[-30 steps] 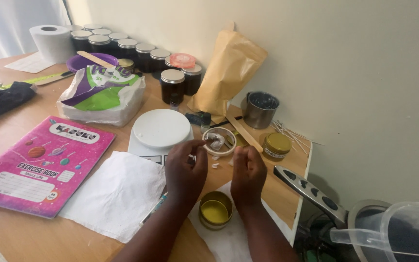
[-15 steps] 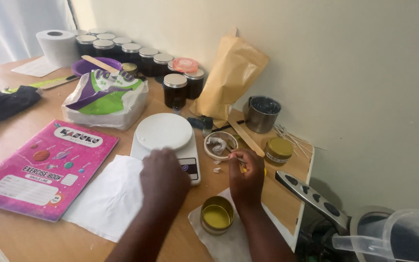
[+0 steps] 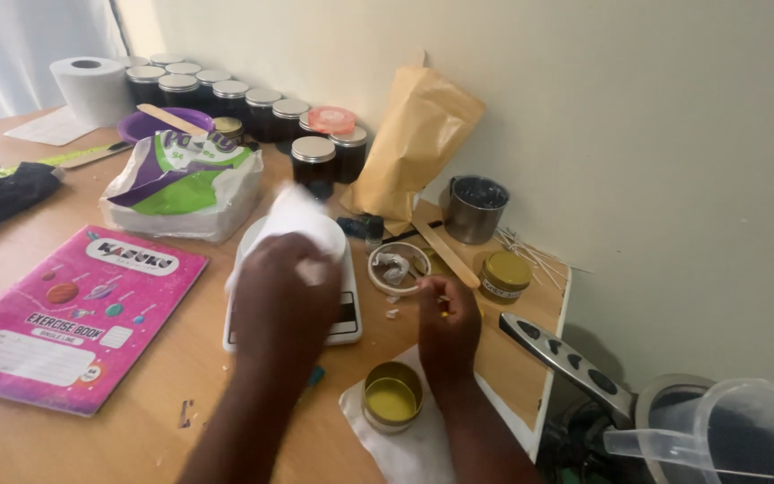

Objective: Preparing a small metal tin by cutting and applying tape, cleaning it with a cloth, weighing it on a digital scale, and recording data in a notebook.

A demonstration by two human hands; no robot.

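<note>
My left hand point(image 3: 284, 300) has its grip closed on a white tissue point(image 3: 302, 224), lifted in the air above the white kitchen scale point(image 3: 344, 314), with the sheet bunched and blurred over my knuckles. My right hand point(image 3: 448, 327) sits lower and to the right, its fingers pinched shut on something small and yellowish that I cannot make out, just beside a little glass dish point(image 3: 399, 267) with crumpled scraps in it. Right below that hand, a small round tin of yellow wax point(image 3: 392, 396) stands on another white tissue sheet point(image 3: 423, 444) spread on the desk point(image 3: 181, 385). Farther right on the desk lie a flat wooden stick point(image 3: 445, 253), a small gold-lidded jar point(image 3: 505, 274), a steel cup point(image 3: 477, 208) and a few thin wicks near the wall. A brown paper bag point(image 3: 418, 148) leans upright behind the dish, and a row of dark jars with pale lids point(image 3: 253, 108) runs along the wall towards a toilet roll point(image 3: 91, 88). To my left sit a white, green and purple plastic bag point(image 3: 185, 184), a purple bowl point(image 3: 172, 124) holding another wooden stick, and a pink exercise book point(image 3: 69, 314) lying flat near the desk's front edge. Off the desk's right end is a clear plastic jug point(image 3: 727, 430)
</note>
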